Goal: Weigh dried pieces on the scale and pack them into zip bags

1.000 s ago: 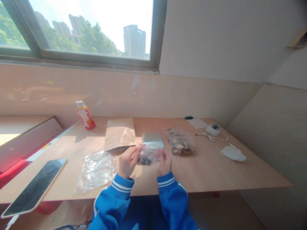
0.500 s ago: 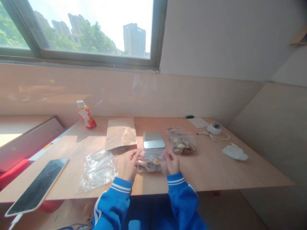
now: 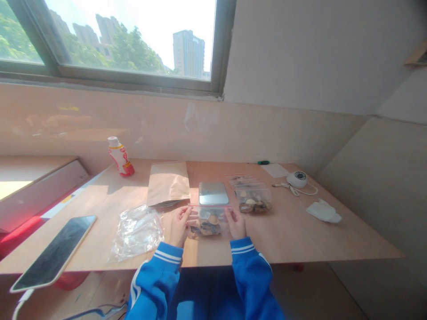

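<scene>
pinched at its two sides between the left hand [image 3: 180,226] and right hand [image 3: 236,223], fingers curled and nearly closed: a clear zip bag [image 3: 209,226] of brown pieces, held between the hands. just beyond the hands, a silver scale [image 3: 213,193]. beyond the right hand, a second zip bag [image 3: 253,201]. beyond the left hand, a kraft envelope [image 3: 167,184]. left of the left hand, a crumpled plastic bag [image 3: 136,233], on the tabletop [image 3: 300,235].

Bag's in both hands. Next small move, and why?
Probably run the fingers along the red zip of the clear bag to press it shut. The left hand and right hand hold the bag beside that strip, and the brown pieces lie below it. Whether it's already closed can't be seen.
</scene>
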The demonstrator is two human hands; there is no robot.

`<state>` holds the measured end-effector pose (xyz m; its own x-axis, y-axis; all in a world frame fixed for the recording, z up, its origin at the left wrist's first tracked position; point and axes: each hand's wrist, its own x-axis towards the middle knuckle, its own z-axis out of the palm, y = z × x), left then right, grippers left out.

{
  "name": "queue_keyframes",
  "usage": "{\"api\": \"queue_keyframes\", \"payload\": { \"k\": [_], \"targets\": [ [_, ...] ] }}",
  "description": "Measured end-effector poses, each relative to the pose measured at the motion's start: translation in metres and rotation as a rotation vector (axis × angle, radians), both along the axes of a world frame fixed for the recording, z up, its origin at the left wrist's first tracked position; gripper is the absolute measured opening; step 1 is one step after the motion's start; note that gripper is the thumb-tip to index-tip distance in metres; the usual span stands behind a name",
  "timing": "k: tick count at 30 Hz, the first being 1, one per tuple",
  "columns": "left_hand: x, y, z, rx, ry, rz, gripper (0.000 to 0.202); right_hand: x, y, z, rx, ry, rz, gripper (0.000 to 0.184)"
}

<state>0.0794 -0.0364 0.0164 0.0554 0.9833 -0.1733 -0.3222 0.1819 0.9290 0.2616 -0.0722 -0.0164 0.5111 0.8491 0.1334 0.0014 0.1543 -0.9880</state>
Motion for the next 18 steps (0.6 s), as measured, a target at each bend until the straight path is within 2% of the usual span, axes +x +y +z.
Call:
{"api": "queue_keyframes", "payload": {
  "k": [4,8,18],
  "targets": [
    [-0.0004,-0.0006,0.0023,0.009,0.007,-0.017,0.043,-0.0019,0.0,0.0006,0.041,0.047,-0.091,0.048],
    [-0.0006,-0.0012,0.0036,0.001,0.011,-0.021,0.043,0.0002,0.0012,0.0013,0.021,0.068,-0.084,0.053],
    [0.0,-0.0048,0.0078,-0.002,0.017,-0.01,0.043,-0.0016,0.0012,0.0055,0.032,0.098,-0.124,0.052]
  ]
}}
